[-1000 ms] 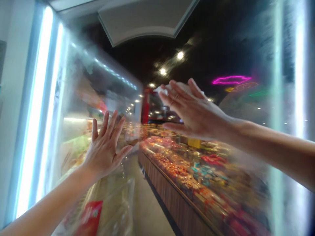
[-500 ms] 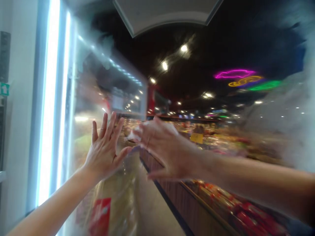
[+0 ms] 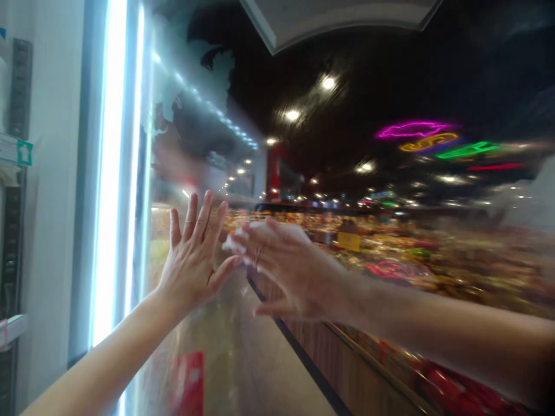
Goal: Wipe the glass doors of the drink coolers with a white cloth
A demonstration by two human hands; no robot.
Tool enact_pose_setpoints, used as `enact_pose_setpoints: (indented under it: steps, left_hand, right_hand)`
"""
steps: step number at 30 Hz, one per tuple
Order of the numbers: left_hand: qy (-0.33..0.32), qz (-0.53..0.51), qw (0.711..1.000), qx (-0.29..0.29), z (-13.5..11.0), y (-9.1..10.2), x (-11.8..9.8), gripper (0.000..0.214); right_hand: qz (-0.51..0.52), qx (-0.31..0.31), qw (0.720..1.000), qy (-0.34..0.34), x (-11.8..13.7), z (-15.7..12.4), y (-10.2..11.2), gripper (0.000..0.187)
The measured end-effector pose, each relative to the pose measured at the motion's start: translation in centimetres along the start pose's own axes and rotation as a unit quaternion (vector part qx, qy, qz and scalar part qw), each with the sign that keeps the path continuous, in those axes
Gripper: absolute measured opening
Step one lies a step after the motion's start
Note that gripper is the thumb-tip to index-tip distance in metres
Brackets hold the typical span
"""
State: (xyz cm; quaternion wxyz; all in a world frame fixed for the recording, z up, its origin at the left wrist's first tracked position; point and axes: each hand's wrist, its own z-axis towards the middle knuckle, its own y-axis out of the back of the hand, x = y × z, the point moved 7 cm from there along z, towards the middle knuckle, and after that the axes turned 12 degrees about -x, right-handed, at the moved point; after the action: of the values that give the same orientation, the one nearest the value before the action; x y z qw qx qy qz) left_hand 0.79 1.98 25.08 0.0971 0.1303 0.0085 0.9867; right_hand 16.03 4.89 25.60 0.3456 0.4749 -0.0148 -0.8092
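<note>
My left hand (image 3: 188, 266) is stretched out with its fingers spread, its palm turned toward the glass door (image 3: 208, 86) in front of me. It appears to rest flat on the pane. To its right, my right hand (image 3: 299, 277) lies over a crumpled white cloth (image 3: 295, 233), or perhaps a paper wipe, and keeps it against the glass. Motion blurs the right fingers slightly. Part of the cloth shows beyond the fingertips and above the knuckles. A cloudy haze (image 3: 540, 190) covers the pane's right edge, and irregular misted patches show at the upper left.
Bright light tubes (image 3: 110, 173) run down the door's left side, near shelf rails (image 3: 13, 254). Through the glass are an aisle floor (image 3: 255, 358), a long display counter (image 3: 329, 352) heaped with goods, a yellow sign (image 3: 348, 241) and coloured neon shapes (image 3: 414, 130). A red card (image 3: 188, 381) shows below.
The haze on the right of the glass has shrunk, showing more of the goods behind. My view has shifted slightly left. My right hand stays on the cloth beside my spread left hand.
</note>
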Motion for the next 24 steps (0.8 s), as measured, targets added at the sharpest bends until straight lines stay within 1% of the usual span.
enact_pose_setpoints:
  steps: [2,3,4,7,8,9,12,13,14,17,18,19,20,22,23,24]
  left_hand:
    - [0.006,-0.006,1.0,-0.001,-0.2,0.0,0.4,0.079]
    - [0.012,-0.008,1.0,-0.003,-0.4,0.0,0.7,0.079]
    - [0.018,-0.011,1.0,-0.005,-0.7,0.0,1.0,0.078]
    - [0.032,-0.018,0.999,-0.011,-1.5,0.0,1.7,0.079]
    - [0.037,-0.019,0.999,-0.011,-1.7,0.0,2.0,0.079]
    - [0.041,-0.019,0.999,-0.009,-1.9,-0.1,2.2,0.079]
    - [0.046,-0.017,0.999,-0.006,-2.3,-0.3,2.7,0.077]
    - [0.044,-0.016,0.999,-0.007,-2.3,-0.3,2.7,0.078]
    - [0.04,-0.016,0.999,-0.009,-2.3,-0.2,2.7,0.078]
    - [0.029,-0.014,0.999,-0.012,-2.3,0.0,2.3,0.079]
    - [0.026,-0.014,0.999,-0.012,-2.2,0.0,2.0,0.079]
    - [0.023,-0.014,1.0,-0.011,-2.2,0.1,1.8,0.08]
    - [0.022,-0.016,1.0,-0.011,-2.2,0.1,1.5,0.08]
    - [0.018,-0.02,1.0,-0.011,-2.2,0.0,0.7,0.082]
    - [0.014,-0.023,1.0,-0.012,-2.2,-0.1,0.2,0.082]
    - [0.008,-0.025,1.0,-0.014,-2.2,-0.2,-0.4,0.082]
  right_hand:
    - [-0.044,-0.033,0.995,-0.081,-2.1,1.3,0.8,0.108]
    - [-0.053,-0.042,0.993,-0.098,-2.5,1.9,1.0,0.108]
    - [-0.049,-0.04,0.994,-0.088,-2.3,2.3,0.8,0.109]
    - [0.005,-0.001,1.0,0.022,0.6,2.5,-0.7,0.112]
    - [0.014,0.003,0.999,0.036,1.1,2.5,-1.1,0.111]
    - [0.012,-0.002,1.0,0.025,1.1,2.6,-1.2,0.109]
    - [-0.025,-0.041,0.997,-0.068,-0.2,3.1,-0.7,0.105]
    - [-0.03,-0.045,0.995,-0.078,-0.3,3.1,-0.7,0.106]
    - [-0.024,-0.041,0.997,-0.068,0.1,3.0,-0.8,0.109]
    - [0.015,-0.006,1.0,0.022,1.6,1.8,-1.0,0.115]
    - [0.016,0.001,0.999,0.033,1.3,1.4,-0.7,0.115]
    - [0.005,-0.001,1.0,0.026,0.4,1.1,0.0,0.115]
    - [-0.019,-0.009,1.0,-0.001,-0.9,0.8,0.9,0.113]
    - [-0.082,-0.036,0.993,-0.078,-3.8,-0.1,3.1,0.108]
    - [-0.106,-0.045,0.988,-0.107,-4.5,-0.9,3.9,0.106]
    - [-0.116,-0.045,0.985,-0.121,-4.6,-1.8,4.3,0.106]
